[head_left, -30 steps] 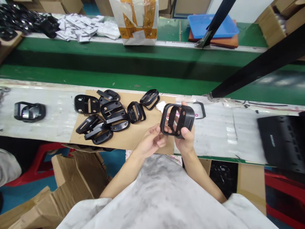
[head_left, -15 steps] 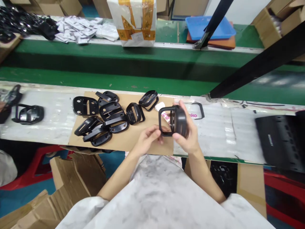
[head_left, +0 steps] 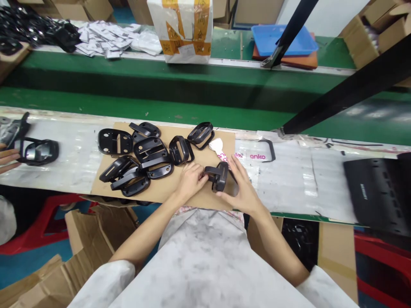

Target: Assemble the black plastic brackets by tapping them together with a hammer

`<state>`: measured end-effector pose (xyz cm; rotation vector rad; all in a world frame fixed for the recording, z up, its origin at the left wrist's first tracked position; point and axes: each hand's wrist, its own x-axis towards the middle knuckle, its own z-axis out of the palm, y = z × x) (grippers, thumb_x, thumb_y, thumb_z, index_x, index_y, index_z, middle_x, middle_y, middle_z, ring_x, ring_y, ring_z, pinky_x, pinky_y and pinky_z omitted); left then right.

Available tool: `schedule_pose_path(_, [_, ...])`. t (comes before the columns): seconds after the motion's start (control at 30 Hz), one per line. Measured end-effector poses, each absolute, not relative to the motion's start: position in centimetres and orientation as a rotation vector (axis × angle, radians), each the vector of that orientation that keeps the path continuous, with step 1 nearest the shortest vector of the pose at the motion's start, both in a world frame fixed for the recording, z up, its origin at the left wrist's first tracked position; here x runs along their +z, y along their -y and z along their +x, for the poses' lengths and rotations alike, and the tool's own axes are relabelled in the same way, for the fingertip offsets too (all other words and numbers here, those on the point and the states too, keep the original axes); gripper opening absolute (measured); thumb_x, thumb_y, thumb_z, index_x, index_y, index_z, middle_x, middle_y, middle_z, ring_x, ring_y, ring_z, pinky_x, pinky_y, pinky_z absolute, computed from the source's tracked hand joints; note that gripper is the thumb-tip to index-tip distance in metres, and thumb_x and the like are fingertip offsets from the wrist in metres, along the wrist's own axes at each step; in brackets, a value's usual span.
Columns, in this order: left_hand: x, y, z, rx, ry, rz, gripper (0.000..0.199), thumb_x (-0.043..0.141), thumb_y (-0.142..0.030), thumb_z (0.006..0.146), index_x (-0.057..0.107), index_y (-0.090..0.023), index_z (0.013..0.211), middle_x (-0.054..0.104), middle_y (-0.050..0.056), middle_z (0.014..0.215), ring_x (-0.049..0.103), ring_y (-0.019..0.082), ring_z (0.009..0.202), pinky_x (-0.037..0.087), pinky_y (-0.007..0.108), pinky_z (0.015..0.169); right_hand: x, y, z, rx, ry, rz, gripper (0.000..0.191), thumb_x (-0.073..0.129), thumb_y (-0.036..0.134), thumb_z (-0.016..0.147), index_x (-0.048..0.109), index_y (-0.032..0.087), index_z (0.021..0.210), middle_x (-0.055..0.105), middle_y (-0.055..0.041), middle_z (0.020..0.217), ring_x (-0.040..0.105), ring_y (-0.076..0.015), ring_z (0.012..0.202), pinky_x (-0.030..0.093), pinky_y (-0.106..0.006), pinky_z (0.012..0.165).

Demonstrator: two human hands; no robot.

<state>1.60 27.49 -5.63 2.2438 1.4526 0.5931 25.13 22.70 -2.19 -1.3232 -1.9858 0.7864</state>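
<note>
A black plastic bracket with a loop (head_left: pixel 219 176) stands tilted over the right part of the cardboard sheet (head_left: pixel 180 194). At its left side, the closed fingers of my left hand (head_left: pixel 192 179) grip the loop. My right hand (head_left: pixel 243 190) curves around the other side, thumb low by its base and fingers behind; their exact contact is partly hidden. Just beyond it lies a white strip with pink lettering (head_left: pixel 217 146). Several similar black brackets (head_left: pixel 152 152) lie in a loose group to the left, some with loops upward.
A thin black frame (head_left: pixel 272 150) lies on the white-covered bench at right, before a black case (head_left: pixel 369 188). A co-worker's hand (head_left: pixel 8 158) is at far left near another bracket (head_left: pixel 41 152). A black post (head_left: pixel 337 90) slants across the right. A taped parcel (head_left: pixel 181 32) stands behind.
The bracket has been lowered and moved left toward the cardboard, and turned. My left hand has shifted slightly left, my right hand down and left. A co-worker's hand shows more at far left.
</note>
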Motion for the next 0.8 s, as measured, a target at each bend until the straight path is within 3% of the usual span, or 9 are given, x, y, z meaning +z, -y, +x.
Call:
schedule_pose_path(0.1, [-5.7, -27.3, 1.6, 0.568, -1.482, 2.292, 0.022, 0.062, -0.02, 0.095, 0.054, -0.022, 0.074, 0.065, 0.008, 0.09, 0.061, 0.028, 0.093, 0.051, 0.042, 0.087, -3.8, -21.3, 27.0, 0.678, 1.95, -1.533, 0.078, 0.078, 0.051, 0.094, 0.049, 0.026, 0.162, 0.055, -0.0166, 0.149, 0.052, -0.0375, 0.143, 0.046, -0.057, 0.121])
schedule_pose_path(0.23, [-5.3, -27.1, 1.5, 0.542, -1.453, 2.302, 0.009, 0.069, -0.023, 0.092, 0.062, -0.019, 0.093, 0.067, 0.014, 0.113, 0.06, 0.033, 0.105, 0.053, 0.048, 0.091, -5.0, -20.8, 27.4, 0.579, 1.925, -1.727, 0.061, 0.066, 0.043, 0.1, 0.057, 0.016, 0.154, 0.061, -0.0177, 0.13, 0.06, -0.0371, 0.125, 0.052, -0.056, 0.111])
schedule_pose_path(0.37, [-5.1, -26.9, 1.6, 0.571, -1.379, 2.334, 0.032, 0.069, -0.019, 0.09, 0.062, -0.017, 0.12, 0.064, 0.017, 0.14, 0.056, 0.038, 0.128, 0.051, 0.057, 0.107, -4.7, -22.6, 26.8, 0.694, 1.856, -1.804, 0.043, 0.053, 0.034, 0.1, 0.066, 0.019, 0.139, 0.065, -0.0152, 0.119, 0.064, -0.0366, 0.117, 0.054, -0.055, 0.105])
schedule_pose_path(0.47, [-5.6, -27.1, 1.7, 0.655, -1.27, 2.348, 0.04, 0.06, -0.013, 0.093, 0.058, -0.018, 0.133, 0.058, 0.016, 0.154, 0.048, 0.035, 0.147, 0.041, 0.06, 0.124, -3.7, -23.2, 27.2, 0.746, 1.781, -1.797, 0.037, 0.052, 0.034, 0.099, 0.068, 0.019, 0.128, 0.066, -0.0154, 0.12, 0.066, -0.0344, 0.114, 0.056, -0.051, 0.1])
schedule_pose_path(0.53, [-6.1, -27.3, 1.7, 0.722, -1.242, 2.309, 0.044, 0.056, -0.01, 0.094, 0.055, -0.018, 0.137, 0.054, 0.016, 0.158, 0.045, 0.031, 0.154, 0.038, 0.057, 0.129, -2.8, -22.5, 28.0, 0.838, 1.72, -1.789, 0.036, 0.051, 0.04, 0.101, 0.068, 0.019, 0.125, 0.069, -0.0136, 0.115, 0.069, -0.0289, 0.098, 0.06, -0.044, 0.087])
schedule_pose_path(0.6, [-6.5, -27.6, 1.8, 0.78, -1.272, 2.257, 0.05, 0.055, -0.007, 0.092, 0.052, -0.016, 0.142, 0.051, 0.018, 0.162, 0.042, 0.03, 0.157, 0.038, 0.056, 0.131, -1.7, -20.8, 28.6, 1.117, 1.505, -1.783, 0.039, 0.053, 0.049, 0.103, 0.066, 0.02, 0.124, 0.069, -0.0076, 0.1, 0.063, -0.0199, 0.069, 0.056, -0.034, 0.063])
schedule_pose_path(0.67, [-6.8, -27.7, 2.0, 0.812, -1.317, 2.232, 0.057, 0.054, -0.005, 0.09, 0.049, -0.014, 0.146, 0.048, 0.019, 0.166, 0.039, 0.03, 0.16, 0.037, 0.054, 0.132, -0.8, -18.5, 29.0, 1.442, 1.159, -1.765, 0.047, 0.057, 0.06, 0.101, 0.064, 0.021, 0.127, 0.063, -0.0008, 0.085, 0.046, -0.0122, 0.049, 0.041, -0.026, 0.043])
schedule_pose_path(0.73, [-6.9, -27.7, 2.1, 0.814, -1.349, 2.234, 0.062, 0.054, -0.004, 0.089, 0.047, -0.012, 0.15, 0.045, 0.02, 0.168, 0.036, 0.03, 0.162, 0.036, 0.054, 0.133, -0.5, -15.9, 28.9, 1.623, 0.891, -1.754, 0.058, 0.065, 0.07, 0.095, 0.065, 0.021, 0.128, 0.056, 0.0032, 0.076, 0.036, -0.0087, 0.042, 0.029, -0.023, 0.036])
schedule_pose_path(0.8, [-6.9, -27.7, 2.3, 0.794, -1.371, 2.243, 0.065, 0.054, -0.005, 0.089, 0.045, -0.011, 0.153, 0.043, 0.02, 0.17, 0.035, 0.03, 0.163, 0.035, 0.054, 0.134, -1.1, -13.5, 28.6, 1.675, 0.779, -1.755, 0.067, 0.07, 0.075, 0.09, 0.068, 0.02, 0.129, 0.053, 0.0043, 0.071, 0.033, -0.0076, 0.04, 0.026, -0.022, 0.034])
